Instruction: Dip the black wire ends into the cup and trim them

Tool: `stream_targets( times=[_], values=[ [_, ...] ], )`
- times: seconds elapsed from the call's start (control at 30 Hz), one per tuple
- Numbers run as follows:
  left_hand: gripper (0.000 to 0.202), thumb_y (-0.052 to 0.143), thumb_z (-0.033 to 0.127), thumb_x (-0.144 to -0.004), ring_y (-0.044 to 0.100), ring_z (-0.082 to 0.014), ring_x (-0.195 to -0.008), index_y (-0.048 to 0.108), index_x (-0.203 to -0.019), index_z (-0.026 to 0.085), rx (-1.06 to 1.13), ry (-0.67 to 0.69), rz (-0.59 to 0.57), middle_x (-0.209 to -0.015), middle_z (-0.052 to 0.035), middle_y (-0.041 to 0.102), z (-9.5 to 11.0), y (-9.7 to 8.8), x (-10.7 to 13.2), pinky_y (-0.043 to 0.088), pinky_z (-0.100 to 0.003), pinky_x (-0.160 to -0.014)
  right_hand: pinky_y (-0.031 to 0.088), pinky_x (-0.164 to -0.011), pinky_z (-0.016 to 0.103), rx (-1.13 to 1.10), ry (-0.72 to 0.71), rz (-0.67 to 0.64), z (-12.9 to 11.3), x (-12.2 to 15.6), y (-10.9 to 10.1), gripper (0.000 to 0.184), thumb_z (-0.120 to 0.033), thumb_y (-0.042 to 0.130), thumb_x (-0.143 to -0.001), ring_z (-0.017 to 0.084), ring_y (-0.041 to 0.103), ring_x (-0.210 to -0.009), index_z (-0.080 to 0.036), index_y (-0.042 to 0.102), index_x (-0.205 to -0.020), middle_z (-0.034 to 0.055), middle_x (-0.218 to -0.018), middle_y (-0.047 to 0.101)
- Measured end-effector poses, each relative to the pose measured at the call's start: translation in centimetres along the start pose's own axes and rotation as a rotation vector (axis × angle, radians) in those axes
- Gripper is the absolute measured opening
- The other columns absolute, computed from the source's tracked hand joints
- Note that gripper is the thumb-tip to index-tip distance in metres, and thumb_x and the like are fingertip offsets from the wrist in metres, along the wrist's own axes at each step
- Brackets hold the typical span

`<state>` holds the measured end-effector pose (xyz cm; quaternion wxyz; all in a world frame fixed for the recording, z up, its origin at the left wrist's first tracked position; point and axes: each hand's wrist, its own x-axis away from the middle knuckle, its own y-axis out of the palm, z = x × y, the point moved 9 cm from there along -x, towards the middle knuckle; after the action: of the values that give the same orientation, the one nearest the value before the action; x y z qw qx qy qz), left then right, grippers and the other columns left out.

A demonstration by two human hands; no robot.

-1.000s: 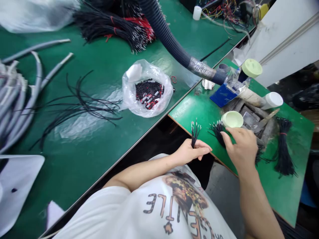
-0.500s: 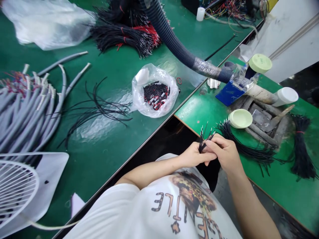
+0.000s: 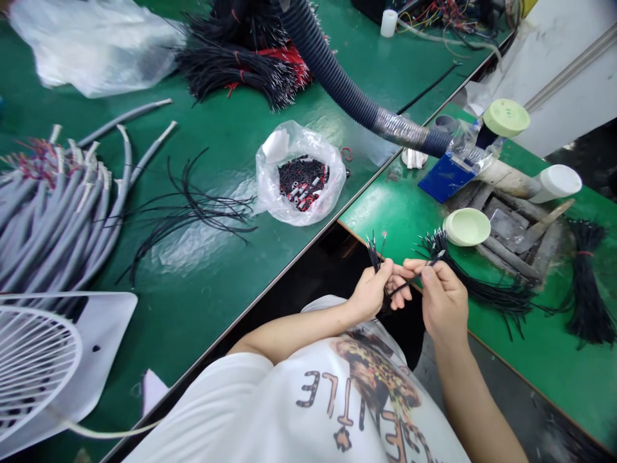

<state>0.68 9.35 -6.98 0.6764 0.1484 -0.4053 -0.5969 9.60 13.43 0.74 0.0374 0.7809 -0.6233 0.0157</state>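
My left hand (image 3: 370, 292) is closed around a small bunch of thin black wires (image 3: 375, 252) whose stripped tips point up and away. My right hand (image 3: 439, 297) pinches a single black wire (image 3: 418, 275) that runs from the bunch toward a pile of the same black wires (image 3: 475, 288) on the small green table (image 3: 540, 347). Both hands hover over the dark gap between the two tables, close together, fingertips almost touching.
A pale green cup (image 3: 466, 227) and grey metal bars (image 3: 511, 247) sit behind the pile; a tied black wire bundle (image 3: 585, 286) lies right. On the large green table (image 3: 202, 283): a plastic bag of small parts (image 3: 299, 183), loose black wires (image 3: 193, 212), grey cables (image 3: 53, 206), a corrugated hose (image 3: 337, 83), a white fan (image 3: 43, 366).
A second ago my right hand was at the wire pile by the green cup. It came over to my left hand and now draws one wire out sideways from the bunch.
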Motion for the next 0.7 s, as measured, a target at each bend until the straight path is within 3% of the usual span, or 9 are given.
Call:
stream_targets(
  times=[0.1,0.2,0.3,0.43,0.7],
  values=[
    [0.063,0.060,0.068,-0.078,0.062,-0.0134,-0.051,0.068,-0.092,0.008,0.069,-0.003,0.065,-0.068,-0.0080,0.069,0.3,-1.3,-0.4,0.044,-0.023,-0.048,0.047,-0.059,0.027,-0.154,0.040,-0.048,-1.6,0.6,-0.8,0.018,-0.034,0.058,-0.093,0.012,0.054,-0.056,-0.021,0.060,-0.079,-0.0037,-0.056,0.053],
    [0.057,0.061,0.061,-0.081,0.039,-0.0029,-0.036,0.070,-0.095,0.007,0.020,0.028,0.086,-0.057,-0.0009,0.061,1.3,-1.9,-0.3,0.024,-0.018,-0.038,0.031,-0.044,0.020,-0.042,0.136,-0.060,-1.5,1.4,-2.4,0.016,-0.031,0.062,-0.090,0.007,0.039,-0.042,-0.019,0.063,-0.079,-0.0063,-0.050,0.044],
    [0.049,0.071,0.052,-0.077,0.026,0.0002,-0.036,0.073,-0.100,0.009,-0.062,0.011,-0.003,-0.051,0.0051,0.050,1.9,-0.7,0.2,0.013,-0.019,-0.039,0.027,-0.043,0.021,0.192,0.157,-0.081,-0.4,1.8,-3.2,0.017,-0.031,0.065,-0.088,0.006,0.039,-0.043,-0.017,0.067,-0.081,-0.0048,-0.051,0.047],
    [0.045,0.081,0.044,-0.068,0.033,-0.0010,-0.040,0.074,-0.097,0.010,-0.118,-0.043,-0.060,-0.054,0.0031,0.055,1.9,0.8,0.9,0.015,-0.020,-0.041,0.029,-0.044,0.021,0.333,0.148,-0.157,1.0,2.0,-2.2,0.022,-0.034,0.063,-0.089,0.006,0.040,-0.046,-0.017,0.064,-0.075,-0.0043,-0.052,0.048],
    [0.035,0.084,0.040,-0.064,0.042,-0.0033,-0.044,0.073,-0.075,0.009,-0.076,-0.033,0.008,-0.054,0.0010,0.058,1.7,0.5,0.5,0.020,-0.021,-0.043,0.033,-0.043,0.021,0.379,0.148,-0.181,1.5,2.1,-1.4,0.026,-0.035,0.061,-0.089,0.006,0.043,-0.044,-0.017,0.066,-0.071,-0.0031,-0.054,0.052]
  ],
)
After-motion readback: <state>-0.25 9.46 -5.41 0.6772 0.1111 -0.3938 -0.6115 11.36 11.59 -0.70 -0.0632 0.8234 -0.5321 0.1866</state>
